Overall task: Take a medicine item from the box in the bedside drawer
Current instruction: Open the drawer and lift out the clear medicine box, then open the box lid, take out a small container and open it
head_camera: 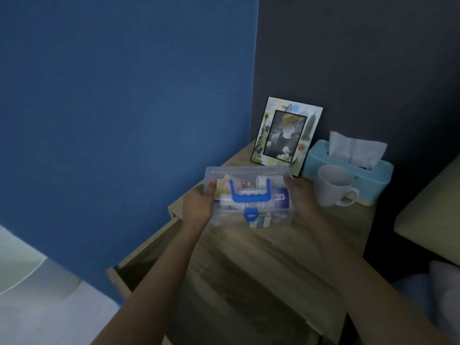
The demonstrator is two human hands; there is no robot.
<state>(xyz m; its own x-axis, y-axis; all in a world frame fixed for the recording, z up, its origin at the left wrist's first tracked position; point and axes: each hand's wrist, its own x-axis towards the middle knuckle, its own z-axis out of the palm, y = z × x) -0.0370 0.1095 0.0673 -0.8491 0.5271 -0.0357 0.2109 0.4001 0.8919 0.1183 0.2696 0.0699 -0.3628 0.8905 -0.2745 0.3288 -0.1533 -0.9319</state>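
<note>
The clear rigid plastic box with blue handle and latch (249,192) was above the wooden counter (249,257); left hand (198,207) and right hand (300,195) clasped its ends; it looked light, slippery; lid shut.

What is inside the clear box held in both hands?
Through the closed clear box: a white bottle, a purple-labelled pack and yellowish packets. The blue handle covers the middle; labels are unreadable.

box (249,195) over nightstand (261,257) (between both hands) | frame (286,133) behind | mug (332,185) right | drawer (149,250) left
</note>
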